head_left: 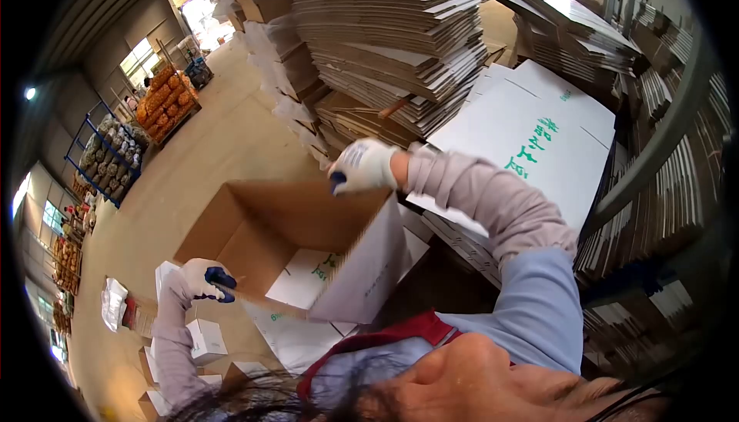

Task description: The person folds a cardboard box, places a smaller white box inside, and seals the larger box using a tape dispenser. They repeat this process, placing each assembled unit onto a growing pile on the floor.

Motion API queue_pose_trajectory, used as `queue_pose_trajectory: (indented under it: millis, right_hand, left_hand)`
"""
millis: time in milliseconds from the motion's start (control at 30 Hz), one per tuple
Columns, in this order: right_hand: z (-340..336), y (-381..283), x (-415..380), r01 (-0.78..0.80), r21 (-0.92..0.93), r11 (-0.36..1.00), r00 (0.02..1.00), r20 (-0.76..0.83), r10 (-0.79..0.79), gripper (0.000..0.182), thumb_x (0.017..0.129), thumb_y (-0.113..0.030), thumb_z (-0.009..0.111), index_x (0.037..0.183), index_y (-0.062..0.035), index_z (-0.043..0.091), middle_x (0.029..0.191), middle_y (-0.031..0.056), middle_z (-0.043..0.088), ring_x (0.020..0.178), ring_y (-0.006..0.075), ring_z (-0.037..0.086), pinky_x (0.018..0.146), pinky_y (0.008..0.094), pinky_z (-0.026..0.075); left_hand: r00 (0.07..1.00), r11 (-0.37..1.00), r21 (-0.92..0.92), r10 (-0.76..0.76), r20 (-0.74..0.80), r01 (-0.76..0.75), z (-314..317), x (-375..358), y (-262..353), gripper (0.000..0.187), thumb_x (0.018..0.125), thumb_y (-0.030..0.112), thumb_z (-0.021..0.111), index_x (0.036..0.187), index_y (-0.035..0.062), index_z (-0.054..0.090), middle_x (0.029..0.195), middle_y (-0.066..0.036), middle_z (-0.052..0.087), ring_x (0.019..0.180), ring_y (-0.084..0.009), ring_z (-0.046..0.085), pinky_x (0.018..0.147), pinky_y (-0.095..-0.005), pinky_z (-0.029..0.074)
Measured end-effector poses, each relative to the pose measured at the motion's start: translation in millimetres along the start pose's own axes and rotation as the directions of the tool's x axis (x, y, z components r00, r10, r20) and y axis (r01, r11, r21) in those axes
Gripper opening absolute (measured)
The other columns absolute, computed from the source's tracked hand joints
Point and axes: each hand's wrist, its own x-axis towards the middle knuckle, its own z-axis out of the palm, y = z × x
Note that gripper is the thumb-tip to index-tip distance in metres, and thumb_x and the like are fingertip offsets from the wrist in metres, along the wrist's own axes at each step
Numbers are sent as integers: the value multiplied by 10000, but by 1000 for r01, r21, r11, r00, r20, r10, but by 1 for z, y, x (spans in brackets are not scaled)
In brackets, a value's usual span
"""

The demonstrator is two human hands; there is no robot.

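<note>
The box [358,279] is opened out above the floor [231,125], its inside bare brown board; whether its bottom is closed cannot be told. The left hand [206,280] grips its near-left corner; the right hand [363,166] curls by the far-right corner, its grip unclear. Flat cartons [392,37] crowd the far side.

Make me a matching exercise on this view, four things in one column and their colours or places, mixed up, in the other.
1. Open box
2. Collar
3. Sacks on the pallet
4. Large flat cardboard

A. Orange
B. White with green writing
C. Between left hand and right hand
D. Red

Pairs: 1-C, 2-D, 3-A, 4-B
</note>
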Motion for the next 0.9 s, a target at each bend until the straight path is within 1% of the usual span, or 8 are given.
queue_pose_trajectory:
  millis: [167, 300, 433, 633, 700, 767, 833, 900]
  right_hand:
    - [5, -28, -12, -29, -21, 999, 1000, -2, 29, 329, 808, -393, 525, 906, -116, 674, 877, 98, 669, 855, 294, 629, 748, 385, 489]
    - [2, -23, -11, -8, -31, 1000, 1000, 0, 8, 313, 798, -372, 523, 885, -118, 685, 852, 100, 671, 827, 301, 634, 724, 397, 492]
    - [7, -8, -4, -28, -28, 999, 998, 48, 29, 310, 840, -404, 495, 895, -149, 663, 1092, 35, 631, 934, 252, 621, 786, 374, 488]
    - [-2, -38, -4, -46, -109, 993, 996, 76, 54, 316, 814, -341, 494, 921, -114, 685, 930, 79, 676, 914, 258, 629, 798, 370, 486]
    - [1, -32, -5, -41, -97, 994, 998, 36, 45, 316, 825, -354, 484, 931, -134, 685, 970, 61, 673, 985, 228, 612, 833, 351, 478]
    - [-1, -32, -6, -62, -63, 996, 997, 51, 65, 318, 837, -362, 473, 942, -148, 683, 996, 54, 667, 1035, 208, 589, 863, 341, 467]
    - [2, -30, -5, -130, -27, 991, 991, 19, 131, 316, 843, -367, 472, 956, -156, 679, 1015, 57, 662, 1068, 208, 574, 884, 343, 457]
    - [8, -29, -2, -73, -50, 996, 988, -139, 66, 264, 828, -361, 530, 874, -134, 658, 914, 117, 633, 776, 289, 631, 684, 397, 492]
  left_hand:
    - [968, 906, -424, 95, 232, 13, 69, 40, 123, 650, 809, 312, 645, 1323, -8, 407, 1080, -197, 615, 953, -201, 609, 815, -321, 502]
    - [989, 787, 603, 149, 15, -128, 150, 59, 194, 592, 827, 441, 577, 1219, 5, 499, 874, -213, 648, 821, -264, 639, 776, -361, 493]
    - [928, 905, -351, -107, 356, 239, 111, 109, 86, 564, 798, 466, 624, 1108, -3, 594, 897, -137, 670, 814, -220, 643, 720, -351, 501]
    - [880, 503, 863, -427, 207, 41, 109, 150, 94, 493, 808, 520, 539, 1013, 86, 653, 941, -128, 662, 878, -298, 618, 797, -390, 463]
    - [987, 477, 869, 17, -161, 134, 80, 128, 90, 444, 796, 470, 600, 996, 75, 645, 898, -129, 665, 847, -318, 628, 759, -399, 483]
    - [401, 342, 908, 816, -415, 243, 19, 118, 66, 400, 760, 395, 677, 980, 64, 639, 891, -126, 666, 843, -332, 632, 750, -402, 498]
    - [465, 781, 250, -59, -883, 573, -23, 103, 40, 414, 723, 348, 727, 975, 37, 624, 914, -148, 661, 883, -343, 625, 772, -392, 500]
    - [659, 707, 496, 56, -750, 504, -7, 94, 36, 540, 703, 408, 724, 1066, 29, 596, 922, -186, 654, 891, -353, 623, 795, -388, 496]
